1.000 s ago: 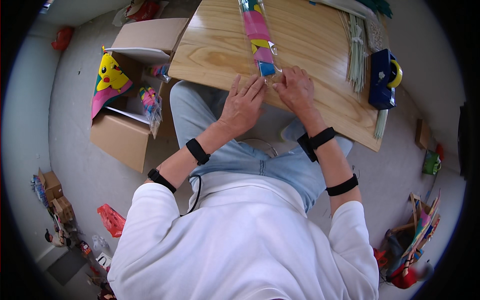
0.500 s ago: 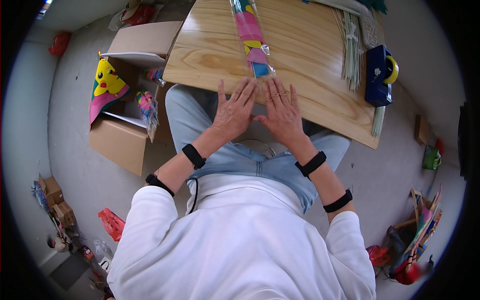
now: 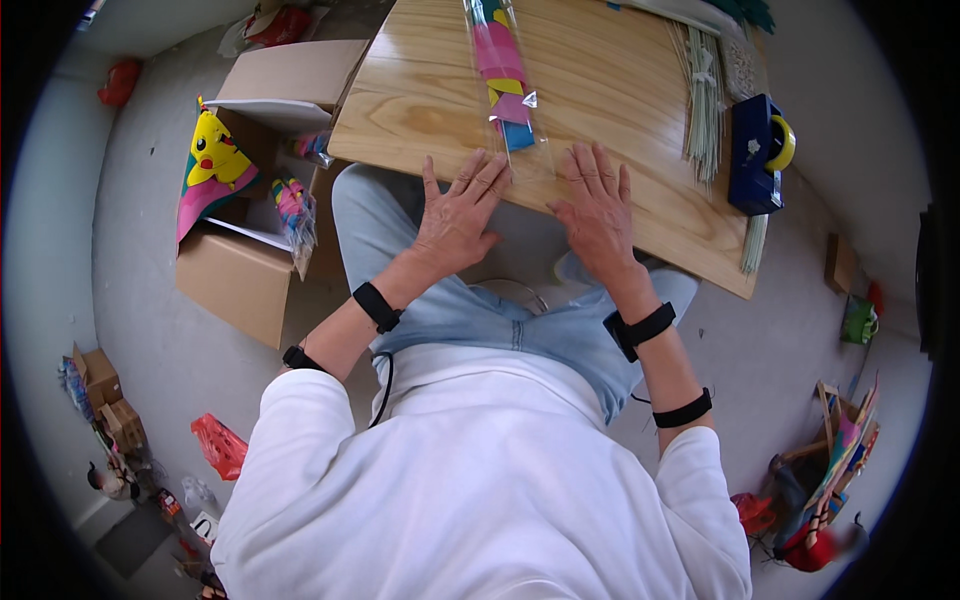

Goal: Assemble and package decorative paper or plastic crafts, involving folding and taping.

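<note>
A long clear plastic sleeve [image 3: 540, 160] lies on the wooden table, its near end at the front edge. Inside it is a rolled or folded strip of pink, yellow, green and blue sheet material [image 3: 502, 60]. My left hand [image 3: 457, 213] rests palm down at the table edge, fingers stretched, with fingertips at the sleeve's near left corner. To the right of the sleeve, my right hand [image 3: 598, 212] also lies flat on the edge with fingers extended. Neither hand grips anything. A gap separates the two hands.
An open cardboard box [image 3: 240, 285] left of the table holds colourful wrapped pieces and a yellow cartoon-figure sheet [image 3: 217, 150]. Thin pale sticks [image 3: 704, 110] lie at the table's right, beside a dark blue tape dispenser [image 3: 752, 155]. A red plastic bag [image 3: 219, 447] is on the floor.
My hands have moved apart: the right shifted right, away from the sleeve's end, and the left slightly left. The sleeve's near end now shows more between them.
</note>
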Demonstrator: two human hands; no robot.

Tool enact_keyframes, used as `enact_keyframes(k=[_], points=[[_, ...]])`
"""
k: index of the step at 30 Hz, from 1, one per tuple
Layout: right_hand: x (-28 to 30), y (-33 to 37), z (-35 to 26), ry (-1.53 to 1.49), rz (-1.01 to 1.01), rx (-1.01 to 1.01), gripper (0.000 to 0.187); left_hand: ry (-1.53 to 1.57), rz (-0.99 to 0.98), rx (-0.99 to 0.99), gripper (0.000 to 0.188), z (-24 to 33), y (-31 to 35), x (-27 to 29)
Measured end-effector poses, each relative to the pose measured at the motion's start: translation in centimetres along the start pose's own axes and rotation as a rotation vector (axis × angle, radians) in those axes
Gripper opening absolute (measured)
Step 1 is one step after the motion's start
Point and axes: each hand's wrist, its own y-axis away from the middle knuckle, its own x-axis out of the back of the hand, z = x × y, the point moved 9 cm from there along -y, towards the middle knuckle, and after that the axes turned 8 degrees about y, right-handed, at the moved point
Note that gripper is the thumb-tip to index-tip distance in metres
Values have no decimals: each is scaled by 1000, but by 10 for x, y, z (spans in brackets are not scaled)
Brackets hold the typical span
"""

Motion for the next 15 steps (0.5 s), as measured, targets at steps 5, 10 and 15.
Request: enact_keyframes(k=[5, 10, 15], points=[[-21, -14, -36, 89, -138, 216, 71, -35, -8, -18, 100, -1, 3, -1], [-15, -21, -21, -126, -65, 148, 54, 5, 73, 20, 82, -18, 20, 24], [-11, -54, 25, -581, 25, -100, 26, 296, 340, -51, 40, -14, -10, 48]])
